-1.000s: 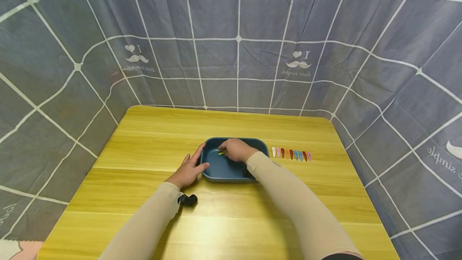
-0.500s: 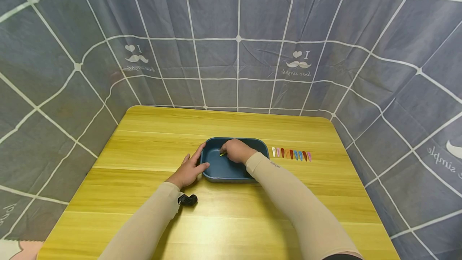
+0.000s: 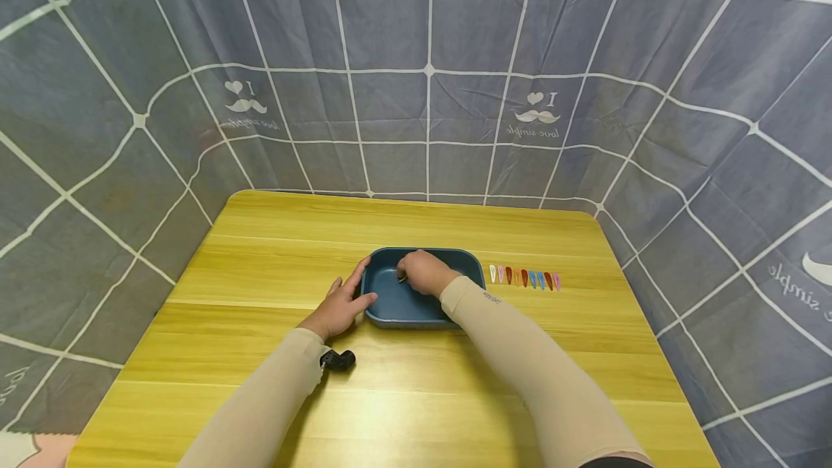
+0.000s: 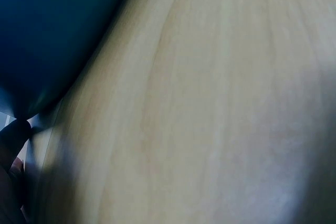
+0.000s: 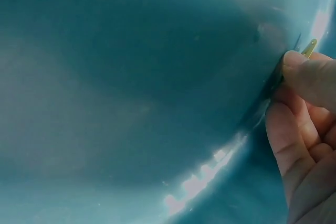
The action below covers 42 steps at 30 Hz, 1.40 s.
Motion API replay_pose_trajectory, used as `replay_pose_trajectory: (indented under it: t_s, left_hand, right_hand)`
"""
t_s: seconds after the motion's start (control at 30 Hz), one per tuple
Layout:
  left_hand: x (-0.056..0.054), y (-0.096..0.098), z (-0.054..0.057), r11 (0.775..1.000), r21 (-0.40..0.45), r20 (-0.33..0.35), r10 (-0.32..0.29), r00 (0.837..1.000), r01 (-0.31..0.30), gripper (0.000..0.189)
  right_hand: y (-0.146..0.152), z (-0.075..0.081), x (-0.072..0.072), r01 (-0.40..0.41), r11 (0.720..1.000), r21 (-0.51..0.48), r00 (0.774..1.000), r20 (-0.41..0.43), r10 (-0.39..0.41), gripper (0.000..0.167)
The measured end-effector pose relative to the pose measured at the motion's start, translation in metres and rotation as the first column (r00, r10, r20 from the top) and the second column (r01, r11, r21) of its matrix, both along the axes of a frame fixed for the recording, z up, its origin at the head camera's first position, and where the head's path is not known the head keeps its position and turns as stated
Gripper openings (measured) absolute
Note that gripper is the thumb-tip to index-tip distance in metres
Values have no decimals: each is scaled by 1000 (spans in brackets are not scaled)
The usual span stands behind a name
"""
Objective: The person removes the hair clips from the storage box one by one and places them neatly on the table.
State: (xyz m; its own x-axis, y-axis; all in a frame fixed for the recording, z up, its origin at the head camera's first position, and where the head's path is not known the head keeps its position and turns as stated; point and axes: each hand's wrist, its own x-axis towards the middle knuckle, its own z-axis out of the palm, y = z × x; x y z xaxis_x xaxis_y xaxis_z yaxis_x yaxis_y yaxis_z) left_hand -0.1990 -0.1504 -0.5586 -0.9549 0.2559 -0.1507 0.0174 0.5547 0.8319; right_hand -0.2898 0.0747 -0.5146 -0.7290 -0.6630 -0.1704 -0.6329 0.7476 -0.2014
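A dark blue rectangular basin point(image 3: 406, 307) stands on the wooden table. Inside it, towards the far side, my right hand point(image 3: 425, 271) is reaching down. Its thumb and fingers pinch a small yellow-green hair clip point(image 5: 310, 48) close over the basin's floor; the clip's tip sticks out past the thumb in the right wrist view, and the fingers cover most of the rest. At the basin's left end my left hand point(image 3: 338, 308) rests against the rim, fingers spread and thumb extended along the near left corner. Only a dark part of that hand shows in the left wrist view.
To the right of the basin, several hair clips point(image 3: 525, 278) in white, pink, red, orange and blue lie in a neat row. A black device point(image 3: 339, 360) is at the left wrist. Grey checked cloth point(image 3: 390, 107) surrounds the table at the back and sides.
The left hand stays at the rim. My right hand has shifted slightly to the right, and the hair clip, which stuck out to the left earlier, is now mostly hidden by the fingers.
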Motion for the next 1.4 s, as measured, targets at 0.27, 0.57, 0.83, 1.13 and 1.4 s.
replay_pose_trajectory:
  t_s: [0.27, 0.57, 0.83, 1.13, 1.4]
  left_hand:
    - [1, 1, 2, 1000, -2, 5, 2, 1000, -2, 77]
    - [1, 2, 1, 1000, -7, 12, 11, 1000, -11, 77]
    - [1, 1, 0, 1000, -1, 15, 6, 1000, -6, 78]
    - [0, 1, -1, 1000, 1, 10, 2, 1000, -2, 78]
    - [-1, 1, -1, 1000, -12, 6, 1, 1000, -1, 79]
  right_hand:
    - [2, -3, -1, 0, 1000, 20, 1000, -3, 0, 30]
    - [3, -2, -1, -11, 999, 38, 1000, -21, 11, 28]
    - [5, 0, 2, -15, 1000, -18, 1000, 5, 15, 26]
    - [11, -1, -2, 30, 990, -139, 996, 88, -17, 28]
    - [15, 1, -8, 71, 973, -220, 984, 176, -32, 27]
